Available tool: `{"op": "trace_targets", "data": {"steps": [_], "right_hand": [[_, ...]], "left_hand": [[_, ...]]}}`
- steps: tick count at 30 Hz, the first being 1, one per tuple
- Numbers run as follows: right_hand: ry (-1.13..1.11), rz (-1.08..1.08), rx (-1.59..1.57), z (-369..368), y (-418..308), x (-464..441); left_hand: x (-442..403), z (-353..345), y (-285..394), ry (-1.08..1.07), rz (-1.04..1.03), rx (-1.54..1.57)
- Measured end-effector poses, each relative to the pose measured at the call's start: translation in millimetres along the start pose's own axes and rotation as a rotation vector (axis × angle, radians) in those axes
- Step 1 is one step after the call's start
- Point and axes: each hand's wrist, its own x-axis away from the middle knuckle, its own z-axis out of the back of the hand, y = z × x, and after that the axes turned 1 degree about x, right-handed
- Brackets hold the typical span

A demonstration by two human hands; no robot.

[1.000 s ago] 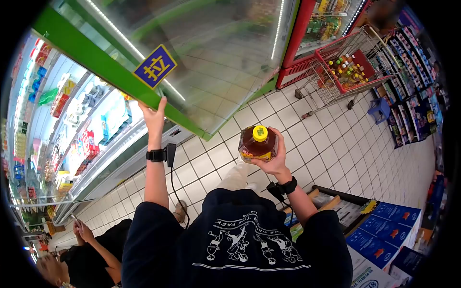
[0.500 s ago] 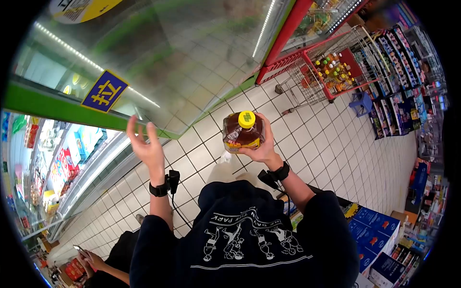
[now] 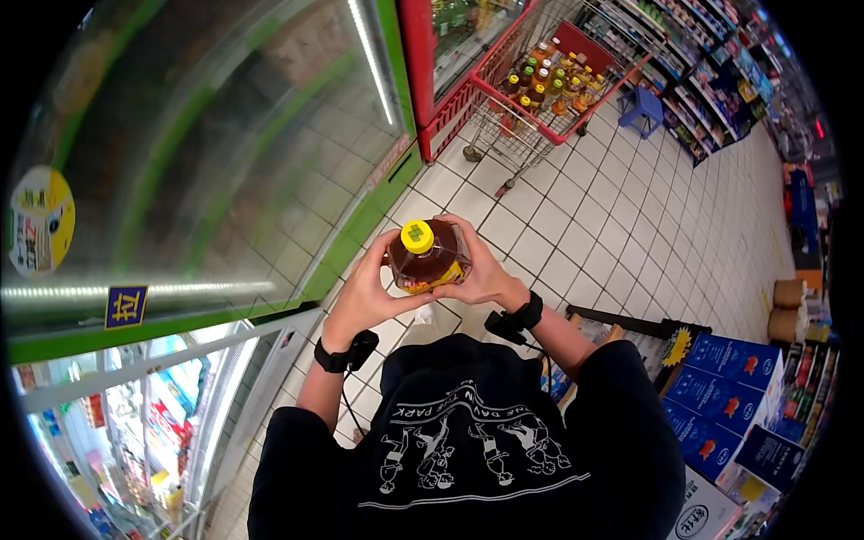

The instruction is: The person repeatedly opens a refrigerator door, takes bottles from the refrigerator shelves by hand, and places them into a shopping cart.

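A plastic bottle of dark brown drink (image 3: 430, 264) with a yellow cap stands upright in front of my chest. My right hand (image 3: 482, 270) wraps its right side, fingers behind and thumb towards me. On the other side my left hand (image 3: 364, 292) also grips the bottle, its thumb reaching across the lower front. Part of the yellow label shows; the far side is hidden. Each wrist wears a black strap with a small device.
At the left is a green-framed glass cooler door (image 3: 360, 214), with lit shelves of packages (image 3: 166, 423) below it. A red-edged shopping cart (image 3: 520, 115) holding several bottles stands ahead. A blue stool (image 3: 641, 112) is beyond it. Blue boxes (image 3: 711, 400) are stacked at the right.
My left hand, open near the cooler door before, has come right and closed on the bottle. The view has turned, with the cart now further left and the door filling more of the left side.
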Motion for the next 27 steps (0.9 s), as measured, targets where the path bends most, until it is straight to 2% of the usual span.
{"op": "trace_targets", "data": {"steps": [3, 10, 13, 15, 17, 19, 21, 22, 23, 25, 27], "right_hand": [[-0.036, -0.037, 0.042, 52, 1, -5], [0.089, 0.002, -0.04, 164, 19, -11], [0.101, -0.019, -0.035, 209, 17, -11], [0.092, -0.042, 0.075, 238, 14, -10], [0.172, 0.069, 0.069, 261, 11, -14], [0.233, 0.065, -0.008, 284, 7, -20], [0.197, 0.171, 0.37, 309, 13, -29], [0.286, 0.205, 0.425, 316, 13, -35], [0.281, 0.201, 0.423, 324, 11, -40], [0.163, -0.118, 0.344, 341, 9, -50], [0.12, -0.092, 0.404, 353, 21, -60]], "left_hand": [[-48, -25, 8, -0.053, -0.03, -0.004], [-159, -88, 33, -0.17, -0.068, -0.103], [-195, -120, 35, -0.16, -0.108, -0.039], [-212, -134, 34, -0.183, -0.07, -0.04], [-231, -148, 36, -0.205, -0.026, -0.119], [-250, -162, 37, -0.196, -0.074, -0.109], [-261, -171, 28, -0.256, -0.071, -0.235], [-268, -177, 24, -0.242, -0.074, -0.202], [-274, -180, 22, -0.241, -0.068, -0.198], [-289, -185, 17, -0.266, -0.016, -0.164], [-305, -188, 11, -0.26, -0.015, -0.156]]}}
